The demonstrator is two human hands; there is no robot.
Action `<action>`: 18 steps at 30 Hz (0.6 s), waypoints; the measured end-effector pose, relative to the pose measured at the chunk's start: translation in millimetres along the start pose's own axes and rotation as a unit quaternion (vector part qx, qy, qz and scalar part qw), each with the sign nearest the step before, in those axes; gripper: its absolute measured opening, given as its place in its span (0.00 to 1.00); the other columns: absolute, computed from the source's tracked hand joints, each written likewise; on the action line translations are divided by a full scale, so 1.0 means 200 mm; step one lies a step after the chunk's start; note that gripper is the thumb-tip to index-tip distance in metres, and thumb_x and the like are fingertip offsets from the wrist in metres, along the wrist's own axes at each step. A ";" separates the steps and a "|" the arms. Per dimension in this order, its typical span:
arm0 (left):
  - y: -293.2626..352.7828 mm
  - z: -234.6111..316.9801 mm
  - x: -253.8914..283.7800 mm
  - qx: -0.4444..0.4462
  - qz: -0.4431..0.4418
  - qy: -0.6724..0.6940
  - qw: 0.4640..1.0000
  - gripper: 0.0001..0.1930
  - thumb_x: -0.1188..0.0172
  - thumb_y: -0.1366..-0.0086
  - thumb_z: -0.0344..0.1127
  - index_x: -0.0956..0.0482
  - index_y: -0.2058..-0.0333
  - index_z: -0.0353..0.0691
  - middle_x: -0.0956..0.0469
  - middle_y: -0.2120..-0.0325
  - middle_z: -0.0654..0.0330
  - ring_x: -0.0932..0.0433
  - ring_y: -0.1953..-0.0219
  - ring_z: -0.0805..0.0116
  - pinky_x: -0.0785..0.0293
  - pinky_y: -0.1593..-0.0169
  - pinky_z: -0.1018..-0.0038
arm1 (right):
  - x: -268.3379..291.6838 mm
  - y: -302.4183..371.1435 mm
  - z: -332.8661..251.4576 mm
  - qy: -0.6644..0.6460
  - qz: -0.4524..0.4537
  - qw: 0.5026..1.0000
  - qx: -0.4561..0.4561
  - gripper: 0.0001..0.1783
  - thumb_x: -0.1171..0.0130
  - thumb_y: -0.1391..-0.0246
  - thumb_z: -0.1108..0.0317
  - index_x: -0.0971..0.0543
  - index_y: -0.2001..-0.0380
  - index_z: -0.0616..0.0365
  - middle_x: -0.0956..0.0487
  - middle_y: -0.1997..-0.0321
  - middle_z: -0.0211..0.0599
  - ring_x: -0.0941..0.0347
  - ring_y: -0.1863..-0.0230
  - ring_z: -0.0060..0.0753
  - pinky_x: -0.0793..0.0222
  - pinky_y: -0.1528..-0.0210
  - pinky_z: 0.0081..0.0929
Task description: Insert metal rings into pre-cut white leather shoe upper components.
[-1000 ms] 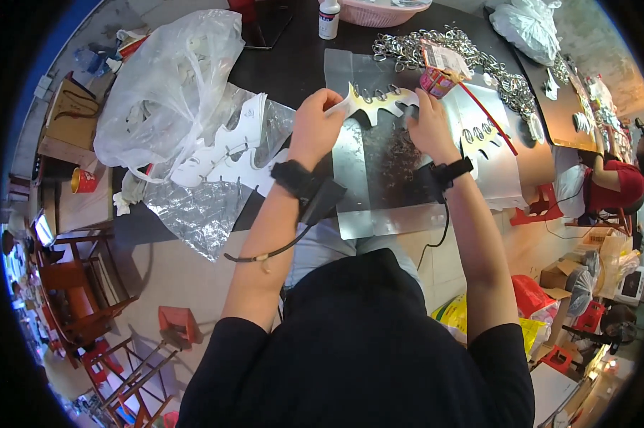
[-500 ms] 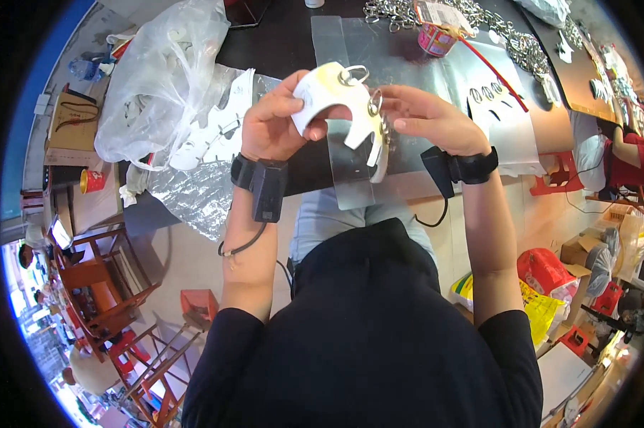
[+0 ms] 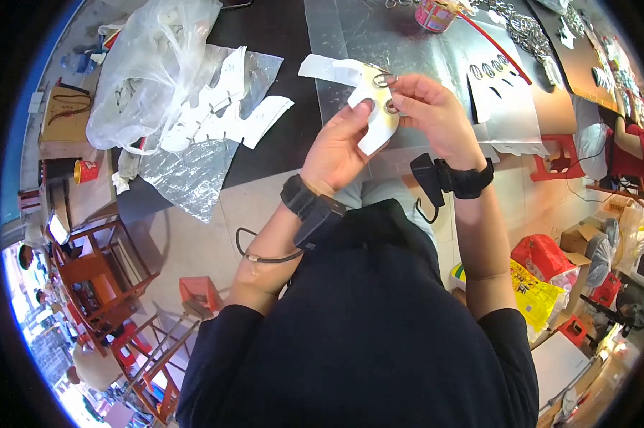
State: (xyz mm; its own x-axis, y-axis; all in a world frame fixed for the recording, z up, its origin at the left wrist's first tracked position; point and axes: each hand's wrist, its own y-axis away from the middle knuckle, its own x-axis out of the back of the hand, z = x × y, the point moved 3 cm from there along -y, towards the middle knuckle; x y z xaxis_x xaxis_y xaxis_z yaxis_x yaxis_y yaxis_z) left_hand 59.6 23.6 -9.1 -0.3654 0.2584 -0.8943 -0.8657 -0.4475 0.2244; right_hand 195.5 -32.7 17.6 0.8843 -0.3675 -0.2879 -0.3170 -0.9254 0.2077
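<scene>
My left hand (image 3: 336,151) pinches a white cut-out piece (image 3: 382,125) of thin, bendy sheet, yellowish in the middle, with curved notches and strip-like arms. Two metal rings sit on the piece: an upper ring (image 3: 381,80) and a lower ring (image 3: 391,107). The thumb and forefinger of my right hand (image 3: 442,120) close on the upper ring at the right edge of the piece. The piece is held up over a clear sheet (image 3: 336,36) on the dark table. Its underside and some fingertips are hidden.
More white cut-outs (image 3: 265,120) lie at left beside a large clear plastic bag (image 3: 151,71). Farther back stand a pink cup (image 3: 433,16) with a red stick (image 3: 504,53) and a heap of metal rings (image 3: 522,36). Several dark rings (image 3: 489,70) lie on white paper.
The white piece has been turned over and opened out, its long strip now pointing left. My left hand has moved right and lower; my right hand has closed on a ring.
</scene>
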 end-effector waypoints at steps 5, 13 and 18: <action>-0.04 -0.01 0.02 -0.051 0.034 -0.107 0.992 0.14 0.48 0.41 0.22 0.32 0.55 0.35 0.26 0.62 0.59 0.25 0.62 0.71 0.26 0.56 0.76 | -0.01 0.08 -0.02 0.012 -0.011 0.999 -0.044 0.12 0.49 0.46 0.73 0.28 0.58 0.61 0.25 0.63 0.31 0.29 0.64 0.19 0.30 0.63 0.18; 0.02 -0.05 -0.01 -0.123 0.125 -0.254 0.951 0.14 0.42 0.47 0.21 0.29 0.61 0.34 0.29 0.72 0.66 0.30 0.70 0.79 0.32 0.64 0.81 | -0.03 0.16 -0.02 0.102 0.050 0.993 0.017 0.12 0.48 0.48 0.74 0.28 0.60 0.65 0.25 0.67 0.32 0.29 0.68 0.18 0.30 0.67 0.16; 0.05 -0.05 0.02 -0.141 0.098 -0.216 0.961 0.15 0.43 0.47 0.20 0.30 0.59 0.33 0.26 0.68 0.62 0.27 0.65 0.74 0.29 0.59 0.77 | -0.06 0.15 0.00 0.103 0.060 0.992 0.030 0.10 0.47 0.49 0.74 0.27 0.62 0.65 0.25 0.71 0.32 0.30 0.72 0.16 0.31 0.71 0.15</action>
State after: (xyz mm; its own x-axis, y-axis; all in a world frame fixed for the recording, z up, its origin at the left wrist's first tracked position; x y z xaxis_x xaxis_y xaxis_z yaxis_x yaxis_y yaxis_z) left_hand 53.1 12.0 -14.1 -0.6735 0.4497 -0.5867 -0.6604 -0.7225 0.2044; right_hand 174.9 -56.9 27.3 0.8885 -0.4541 -0.0669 -0.4382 -0.8826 0.1703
